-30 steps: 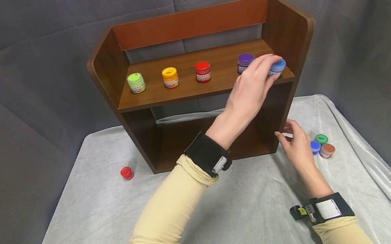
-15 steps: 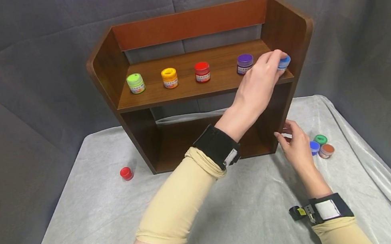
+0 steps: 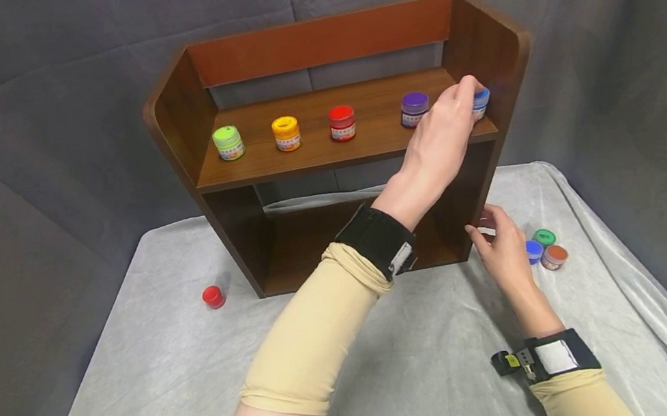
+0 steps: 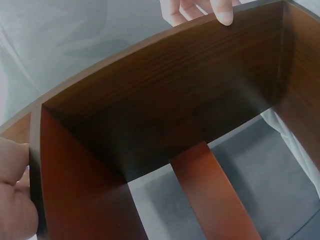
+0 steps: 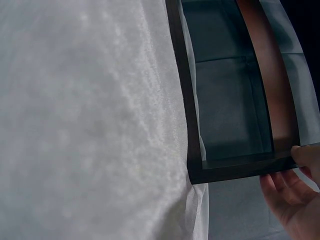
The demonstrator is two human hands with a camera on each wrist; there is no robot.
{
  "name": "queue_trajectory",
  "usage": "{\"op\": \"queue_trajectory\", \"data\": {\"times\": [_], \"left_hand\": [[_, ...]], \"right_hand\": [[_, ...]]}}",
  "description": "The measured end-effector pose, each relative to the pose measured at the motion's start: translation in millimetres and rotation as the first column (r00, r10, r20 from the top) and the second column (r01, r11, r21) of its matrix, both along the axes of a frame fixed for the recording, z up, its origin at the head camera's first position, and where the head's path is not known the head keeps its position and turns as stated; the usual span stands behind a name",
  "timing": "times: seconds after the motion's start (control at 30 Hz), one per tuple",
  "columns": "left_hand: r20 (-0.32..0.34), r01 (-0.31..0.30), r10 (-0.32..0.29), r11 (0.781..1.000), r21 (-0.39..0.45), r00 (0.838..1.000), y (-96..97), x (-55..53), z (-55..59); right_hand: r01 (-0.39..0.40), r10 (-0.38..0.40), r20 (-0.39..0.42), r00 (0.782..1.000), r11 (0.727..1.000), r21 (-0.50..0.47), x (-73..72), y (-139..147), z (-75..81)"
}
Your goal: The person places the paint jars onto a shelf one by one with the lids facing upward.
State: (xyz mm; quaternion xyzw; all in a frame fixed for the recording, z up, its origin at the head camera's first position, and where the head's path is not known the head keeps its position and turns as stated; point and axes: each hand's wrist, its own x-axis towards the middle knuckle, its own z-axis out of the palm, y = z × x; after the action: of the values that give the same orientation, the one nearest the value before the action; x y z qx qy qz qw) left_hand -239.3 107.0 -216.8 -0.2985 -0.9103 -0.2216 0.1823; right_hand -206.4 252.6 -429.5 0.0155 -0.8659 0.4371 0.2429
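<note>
My left hand (image 3: 438, 126) reaches over the upper board of a brown wooden shelf (image 3: 315, 158) and grips a light blue paint jar (image 3: 480, 103) near the right side panel. The fingers cover part of this jar. Beside it on the same board stands a purple jar (image 3: 413, 109), then a red jar (image 3: 342, 123), a yellow jar (image 3: 286, 134) and a light green jar (image 3: 229, 143). My right hand (image 3: 503, 248) holds the right side panel low down, with the thumb (image 4: 226, 18) on its front edge and the fingers (image 5: 285, 187) along the outer face.
On the grey cloth (image 3: 143, 380), right of the shelf, a blue jar (image 3: 534, 251), a green jar (image 3: 544, 237) and a brown jar (image 3: 554, 257) sit close together. Another red jar (image 3: 213, 297) stands to the left. Grey curtains (image 3: 49, 96) enclose the back and sides.
My left hand has moved right and slightly back with the light blue jar, nearer the right side panel. The right hand keeps its place on the shelf.
</note>
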Motion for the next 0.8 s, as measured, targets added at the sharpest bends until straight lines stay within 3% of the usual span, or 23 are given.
{"op": "queue_trajectory", "data": {"times": [0.4, 0.57, 0.8], "left_hand": [[0.041, -0.096, 0.094, 0.994, 0.058, 0.995, 6.0, 0.0, 1.3], [0.087, -0.098, 0.09, 0.99, 0.096, 0.992, 5.7, 0.1, 0.3], [0.072, -0.078, 0.07, 0.991, 0.109, 0.995, 4.6, -0.1, -0.2]], "right_hand": [[0.013, -0.013, 0.003, 1.0, 1.0, 0.0, 1.5, -0.7, -0.2], [0.01, -0.01, 0.0, 1.0, 1.0, -0.002, 1.6, -0.5, -0.5], [0.006, -0.006, 0.007, 1.0, 1.0, -0.003, 2.0, -0.6, 0.6]]}}
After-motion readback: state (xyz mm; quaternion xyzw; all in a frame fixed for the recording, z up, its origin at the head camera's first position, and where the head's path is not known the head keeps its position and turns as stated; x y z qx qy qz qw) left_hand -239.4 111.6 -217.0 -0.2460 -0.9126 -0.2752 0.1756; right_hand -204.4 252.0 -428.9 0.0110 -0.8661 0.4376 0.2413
